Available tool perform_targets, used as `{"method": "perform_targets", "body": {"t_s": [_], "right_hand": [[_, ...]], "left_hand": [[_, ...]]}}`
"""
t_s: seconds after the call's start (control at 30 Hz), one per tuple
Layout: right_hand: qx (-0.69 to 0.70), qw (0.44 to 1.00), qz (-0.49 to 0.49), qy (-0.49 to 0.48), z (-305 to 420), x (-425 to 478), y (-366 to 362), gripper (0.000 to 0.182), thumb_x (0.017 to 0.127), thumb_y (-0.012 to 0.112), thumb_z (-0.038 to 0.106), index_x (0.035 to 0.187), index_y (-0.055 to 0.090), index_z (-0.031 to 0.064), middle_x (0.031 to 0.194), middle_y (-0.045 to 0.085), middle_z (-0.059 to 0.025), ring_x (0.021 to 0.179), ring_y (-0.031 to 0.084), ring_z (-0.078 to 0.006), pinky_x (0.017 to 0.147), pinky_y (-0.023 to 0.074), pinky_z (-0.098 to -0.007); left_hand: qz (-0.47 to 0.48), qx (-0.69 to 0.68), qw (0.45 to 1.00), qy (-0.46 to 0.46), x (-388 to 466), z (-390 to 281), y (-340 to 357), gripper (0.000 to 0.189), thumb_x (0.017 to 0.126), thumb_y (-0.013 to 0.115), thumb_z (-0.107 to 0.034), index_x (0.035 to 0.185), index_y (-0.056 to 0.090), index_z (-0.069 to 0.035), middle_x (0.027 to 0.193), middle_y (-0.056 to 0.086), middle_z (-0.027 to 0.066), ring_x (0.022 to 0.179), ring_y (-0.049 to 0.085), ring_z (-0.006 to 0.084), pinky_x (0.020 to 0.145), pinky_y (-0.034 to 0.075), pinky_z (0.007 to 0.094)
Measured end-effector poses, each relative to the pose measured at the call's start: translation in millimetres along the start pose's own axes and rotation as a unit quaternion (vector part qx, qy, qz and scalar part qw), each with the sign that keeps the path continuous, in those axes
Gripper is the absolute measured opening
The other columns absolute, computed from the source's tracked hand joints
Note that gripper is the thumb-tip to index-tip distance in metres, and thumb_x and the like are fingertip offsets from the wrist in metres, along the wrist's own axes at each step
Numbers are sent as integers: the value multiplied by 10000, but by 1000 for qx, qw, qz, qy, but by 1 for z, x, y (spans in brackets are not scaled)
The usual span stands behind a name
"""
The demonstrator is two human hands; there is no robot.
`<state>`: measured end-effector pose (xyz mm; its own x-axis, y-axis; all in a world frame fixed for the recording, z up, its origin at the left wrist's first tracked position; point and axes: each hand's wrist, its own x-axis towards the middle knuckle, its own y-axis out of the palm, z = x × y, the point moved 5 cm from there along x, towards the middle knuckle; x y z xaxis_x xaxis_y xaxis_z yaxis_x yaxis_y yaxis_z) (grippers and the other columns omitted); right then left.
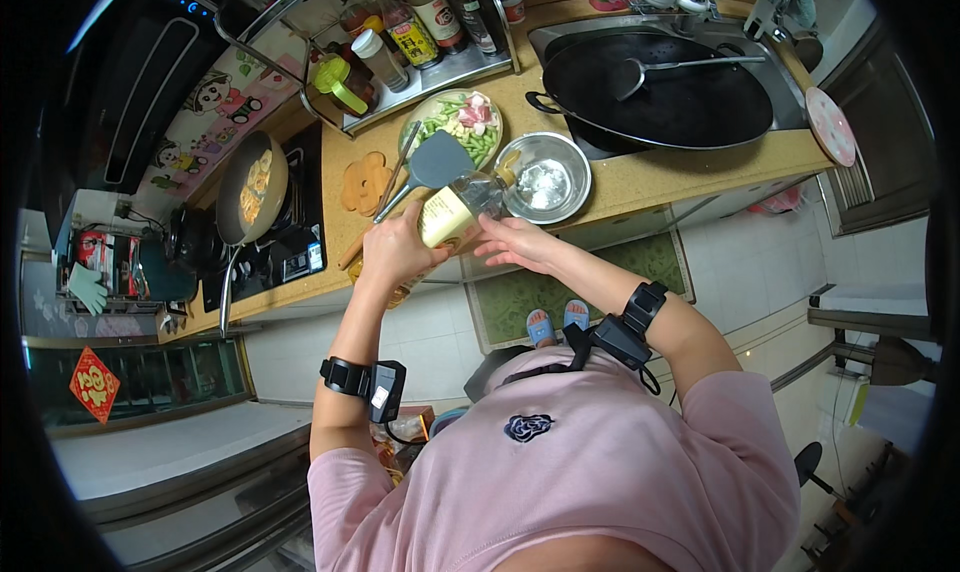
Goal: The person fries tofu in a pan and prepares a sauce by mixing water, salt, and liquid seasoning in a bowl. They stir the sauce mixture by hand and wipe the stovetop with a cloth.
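My left hand (401,253) is wrapped around a large clear plastic oil bottle (454,215) with a pale yellow label. The bottle lies tilted, its yellow cap (508,165) up over the near rim of a stainless steel bowl (551,178). Beside the bottle's neck end is my right hand (517,240), palm turned up and fingers spread; whether its fingertips touch the plastic I cannot tell. Just beyond the bottle are a grey spatula (439,161) and a plate (496,140) of chopped green beans, pieces of raw meat and pale bits.
A frying pan (277,189) with browned food sits on the gas hob (307,230) at left. A black wok (675,106) holding a metal ladle (632,80) covers the sink (551,39). Chopsticks (397,170), a wooden trivet (364,182) and a seasoning rack (435,84) are on the counter (529,84).
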<state>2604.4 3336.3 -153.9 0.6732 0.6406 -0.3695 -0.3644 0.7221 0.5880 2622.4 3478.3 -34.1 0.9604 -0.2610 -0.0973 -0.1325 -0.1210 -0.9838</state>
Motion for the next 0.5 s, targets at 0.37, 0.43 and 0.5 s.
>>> {"method": "perform_targets", "body": {"t_s": [0.37,0.43,0.5], "right_hand": [[9,1000,-1,-6,1,3,-1,554,822,484,498,1101,451,20,1037,503,-63,883,499,-132,705,438,-261],[10,1000,-1,-5,1,3,-2,553,823,483,496,1100,451,19,1037,503,-63,883,500,-131,702,439,-258],[10,1000,-2,-3,1,4,-2,550,826,480,493,1099,452,17,1038,503,-63,883,501,-130,698,440,-255]], "left_hand": [[6,5,1000,-6,3,-1,-3,565,520,708,-365,958,537,-54,786,624,163,716,613,295,642,483,363],[6,3,1000,-8,4,-2,-4,567,518,710,-365,963,537,-58,789,625,161,723,613,293,646,483,362],[10,2,1000,-11,4,-3,-6,574,516,711,-366,972,538,-62,791,625,160,730,613,291,649,483,361]]}}
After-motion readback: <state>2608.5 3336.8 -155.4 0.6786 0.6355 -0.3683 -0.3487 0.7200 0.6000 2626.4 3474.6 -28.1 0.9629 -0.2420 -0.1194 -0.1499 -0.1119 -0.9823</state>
